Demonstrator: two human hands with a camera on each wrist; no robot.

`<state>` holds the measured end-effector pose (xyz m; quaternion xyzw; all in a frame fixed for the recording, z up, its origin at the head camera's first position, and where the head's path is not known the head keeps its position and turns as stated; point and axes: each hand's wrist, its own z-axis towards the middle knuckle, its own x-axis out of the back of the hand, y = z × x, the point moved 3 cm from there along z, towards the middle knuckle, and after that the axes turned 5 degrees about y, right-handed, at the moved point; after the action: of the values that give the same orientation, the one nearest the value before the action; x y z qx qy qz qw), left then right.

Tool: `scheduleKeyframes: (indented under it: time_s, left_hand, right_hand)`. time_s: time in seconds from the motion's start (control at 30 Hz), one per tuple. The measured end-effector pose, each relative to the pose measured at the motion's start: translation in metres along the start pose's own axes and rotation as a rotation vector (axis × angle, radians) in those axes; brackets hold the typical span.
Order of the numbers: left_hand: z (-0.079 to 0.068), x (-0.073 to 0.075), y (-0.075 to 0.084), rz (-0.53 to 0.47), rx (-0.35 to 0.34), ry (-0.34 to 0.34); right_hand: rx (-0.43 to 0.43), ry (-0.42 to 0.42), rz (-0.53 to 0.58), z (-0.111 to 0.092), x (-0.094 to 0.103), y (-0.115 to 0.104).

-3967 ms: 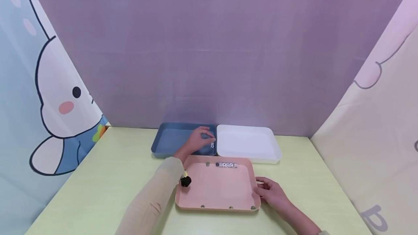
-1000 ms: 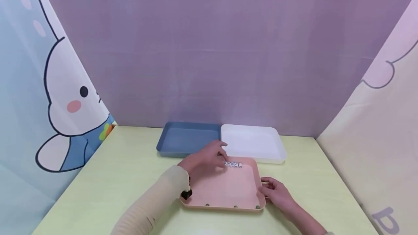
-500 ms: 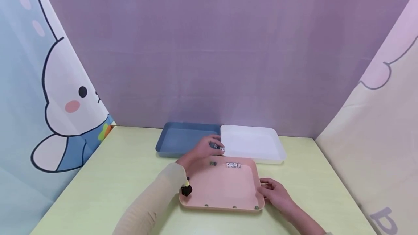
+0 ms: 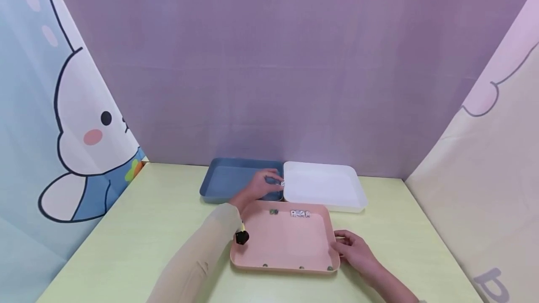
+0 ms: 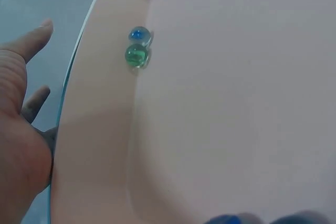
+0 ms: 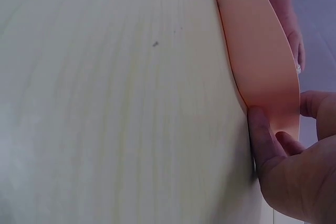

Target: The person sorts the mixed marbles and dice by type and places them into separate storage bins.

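My left hand [image 4: 262,185] is over the right side of the blue tray [image 4: 227,158], pinching a white die [image 4: 282,183] at its fingertips. The left wrist view shows this hand [image 5: 23,114] beyond the pink tray's rim, its held die hidden. My right hand [image 4: 355,252] grips the right wall of the pink tray [image 4: 286,242]; in the right wrist view its fingers [image 6: 262,135] lie against the outside of that wall. Inside the pink tray, a short row of dice [image 4: 300,213] lines the far edge, left of which a green marble [image 5: 136,55] and a blue marble [image 5: 139,35] touch.
A white tray [image 4: 324,186] stands right of the blue one, both behind the pink tray. Several marbles lie spaced along the pink tray's near edge, one of them at its right corner [image 4: 330,268]. A black wrist device [image 4: 242,237] hangs over its left side.
My left hand has picked a die from the pink tray's row and carried it back over the blue tray. The blue marble now sits beside the green one. My right hand keeps its hold.
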<state>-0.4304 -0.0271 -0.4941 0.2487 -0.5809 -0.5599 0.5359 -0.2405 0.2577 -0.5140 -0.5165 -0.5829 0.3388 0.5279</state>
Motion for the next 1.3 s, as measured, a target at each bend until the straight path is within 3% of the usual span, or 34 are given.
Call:
scheduleKeyframes:
  time_s: [0.47, 0.77, 1.3]
  left_hand:
    - [0.006, 0.006, -0.010, -0.019, 0.040, 0.113]
    - [0.001, 0.007, -0.023, -0.055, 0.161, 0.111]
    - [0.007, 0.006, -0.020, -0.064, 0.106, 0.160]
  right_hand:
    - [0.005, -0.012, -0.013, 0.001, 0.004, -0.002]
    - [-0.010, -0.033, -0.005, -0.009, 0.006, 0.002]
    - [0.001, -0.030, 0.014, -0.001, 0.012, 0.004]
